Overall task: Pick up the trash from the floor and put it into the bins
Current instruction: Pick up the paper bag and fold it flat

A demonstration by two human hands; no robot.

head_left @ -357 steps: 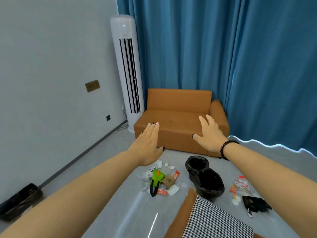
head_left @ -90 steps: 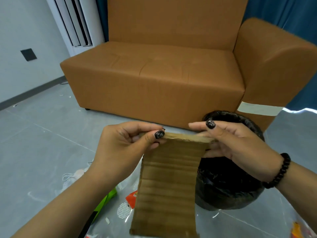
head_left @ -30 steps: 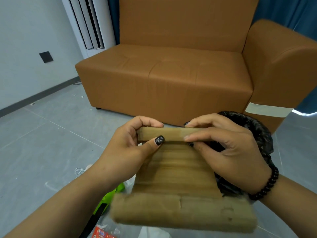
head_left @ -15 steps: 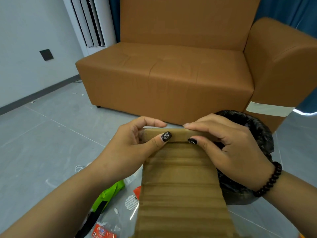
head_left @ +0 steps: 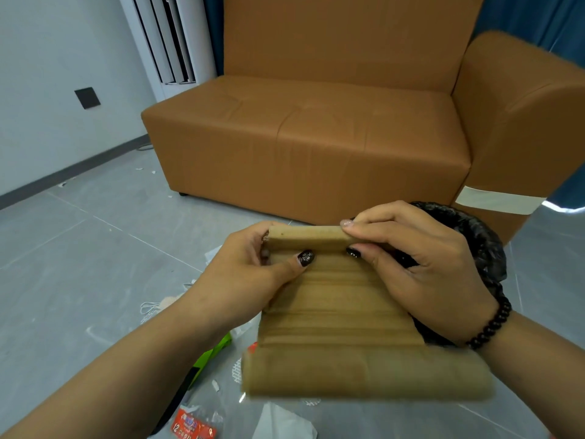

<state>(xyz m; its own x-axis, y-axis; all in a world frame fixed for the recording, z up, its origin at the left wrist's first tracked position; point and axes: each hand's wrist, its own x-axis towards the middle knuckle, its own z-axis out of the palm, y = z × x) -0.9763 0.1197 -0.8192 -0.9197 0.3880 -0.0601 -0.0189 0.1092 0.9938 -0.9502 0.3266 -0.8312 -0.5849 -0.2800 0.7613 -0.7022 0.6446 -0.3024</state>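
A strip of brown corrugated cardboard (head_left: 338, 315) is held in front of me, its top edge rolled over into a small tube and its lower end curled up. My left hand (head_left: 250, 280) pinches the rolled top at the left, thumb on the front. My right hand (head_left: 421, 270), with a black bead bracelet, grips the roll at the right. Behind my right hand stands a bin lined with a black bag (head_left: 474, 236), mostly hidden. On the floor below lie a green and black item (head_left: 205, 359), a red wrapper (head_left: 190, 427) and white paper (head_left: 281, 423).
An orange sofa (head_left: 316, 131) stands close ahead, with white tape on its right arm. A white tower air conditioner (head_left: 171, 39) is at the back left by the grey wall. White scraps (head_left: 152, 308) lie on the grey tiled floor to the left.
The cardboard's top edge is rolled further over between both hands, and its lower end has curled up again compared with half a second ago. Both hands stay on the top edge.
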